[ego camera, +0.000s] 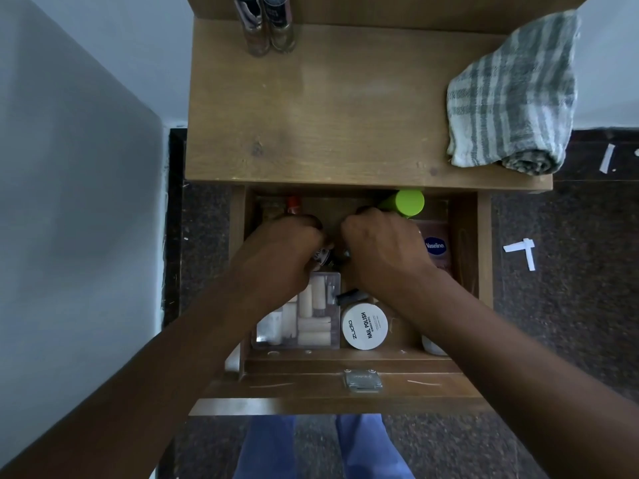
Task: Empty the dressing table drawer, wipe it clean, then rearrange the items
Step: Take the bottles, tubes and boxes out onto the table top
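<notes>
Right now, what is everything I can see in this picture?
Bottles: two, dark-capped, tabletop back left.
Cloth: one, grey-and-white checked, tabletop right.
Drawer: one, brown wood, pulled open.
Green-capped bottle: one, drawer back.
Vaseline bottle: one, pinkish, drawer right.
Nail polish wipes tub: one, white, drawer front.
Clear box: one, drawer front left.
Small dark bottle: one, gripped by left hand.
Left hand, right hand: fingers curled, inside drawer.

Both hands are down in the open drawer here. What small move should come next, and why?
Probably lift both hands out and set what they hold on the tabletop. The left hand grips a small dark bottle; the right hand is curled over something unclear. The drawer is still full, and two bottles already stand up there.
</notes>
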The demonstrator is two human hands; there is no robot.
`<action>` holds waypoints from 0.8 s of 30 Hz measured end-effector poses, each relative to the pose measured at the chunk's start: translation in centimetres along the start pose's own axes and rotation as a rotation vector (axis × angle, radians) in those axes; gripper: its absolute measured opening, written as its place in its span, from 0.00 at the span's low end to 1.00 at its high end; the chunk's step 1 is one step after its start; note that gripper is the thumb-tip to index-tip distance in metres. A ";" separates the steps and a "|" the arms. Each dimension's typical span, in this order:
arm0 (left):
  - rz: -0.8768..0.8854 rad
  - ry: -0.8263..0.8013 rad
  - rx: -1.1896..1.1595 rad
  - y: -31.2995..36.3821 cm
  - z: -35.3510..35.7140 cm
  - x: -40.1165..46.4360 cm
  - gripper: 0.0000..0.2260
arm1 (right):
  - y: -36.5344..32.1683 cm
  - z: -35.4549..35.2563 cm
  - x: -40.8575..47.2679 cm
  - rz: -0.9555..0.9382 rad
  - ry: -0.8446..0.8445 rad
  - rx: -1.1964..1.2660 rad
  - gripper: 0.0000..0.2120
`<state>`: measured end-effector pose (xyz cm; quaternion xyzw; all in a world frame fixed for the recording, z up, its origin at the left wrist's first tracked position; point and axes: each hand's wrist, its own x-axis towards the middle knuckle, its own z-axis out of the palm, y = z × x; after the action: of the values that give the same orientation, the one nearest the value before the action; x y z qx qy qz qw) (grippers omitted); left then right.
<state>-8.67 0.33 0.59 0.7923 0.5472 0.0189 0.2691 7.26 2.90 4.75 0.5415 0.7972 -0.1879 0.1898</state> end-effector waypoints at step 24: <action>-0.326 0.681 -1.052 4.0 -8.6 -1.5 0.16 | 3.9 -9.4 -3.5 0.227 0.500 1.595 0.02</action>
<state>-8.65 1.48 10.07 0.4110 0.6328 0.4936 0.4325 11.19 6.15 14.20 0.6158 0.3847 -0.5491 -0.4138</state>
